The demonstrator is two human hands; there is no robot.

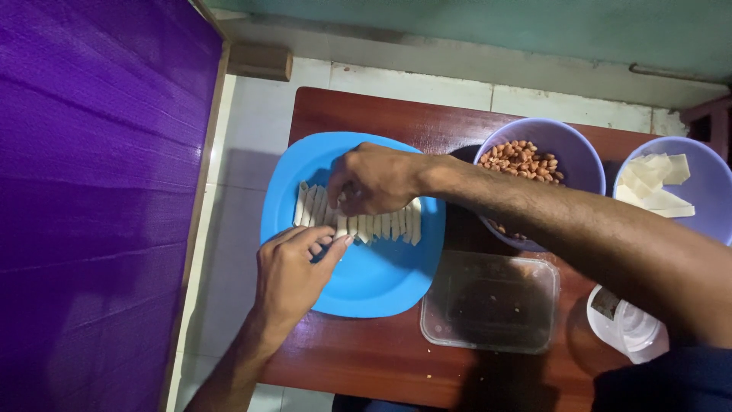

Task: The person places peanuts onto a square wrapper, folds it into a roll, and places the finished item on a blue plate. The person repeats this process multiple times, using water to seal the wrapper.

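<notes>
1. Landmark for everything here was the blue plate (374, 282), sitting on a dark wooden table (366, 358).
2. A row of small pale rolled dough pieces (381, 226) lay side by side across the middle of the plate.
3. My right hand (374, 179) came in over the plate's far half, fingers curled down onto the left part of the row. I couldn't tell if it actually pinched one piece.
4. My left hand (293, 271) rested on the plate's near-left edge, loosely open, fingertips touching the row's near side.
5. Just right of the plate stood a purple bowl of peanuts (526, 160); further right, another bowl with flat pale dough sheets (656, 183).
6. A clear plastic container (492, 301) sat at the plate's near-right corner.
</notes>
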